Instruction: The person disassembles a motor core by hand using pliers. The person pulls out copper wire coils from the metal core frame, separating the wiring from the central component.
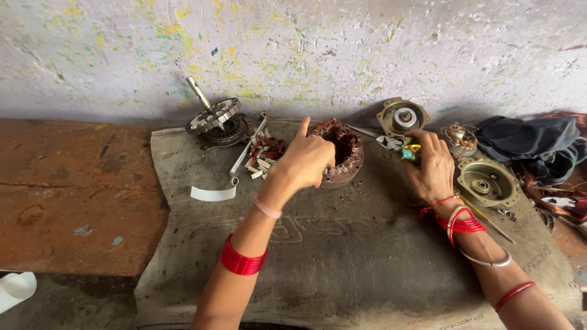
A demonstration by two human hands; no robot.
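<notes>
Two hands in the head view: my left hand [306, 160] grips the near rim of the round rusty copper-wound stator [339, 151], fingers clamped, index pointing up. Stator sits mid-sack, just beyond that hand, opening upward. My right hand [431, 166] is to its right, fingers closed on a yellow-green handled tool [409, 150]. Also counted on the grey sack-covered surface [342, 256]: two brass-coloured end covers [486, 182], one finned rotor with shaft [214, 116].

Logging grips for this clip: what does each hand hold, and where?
Left hand grips the round rusty copper-wound stator at its near rim. Right hand closes on a small green-and-yellow tool; exact hold hidden.
</notes>
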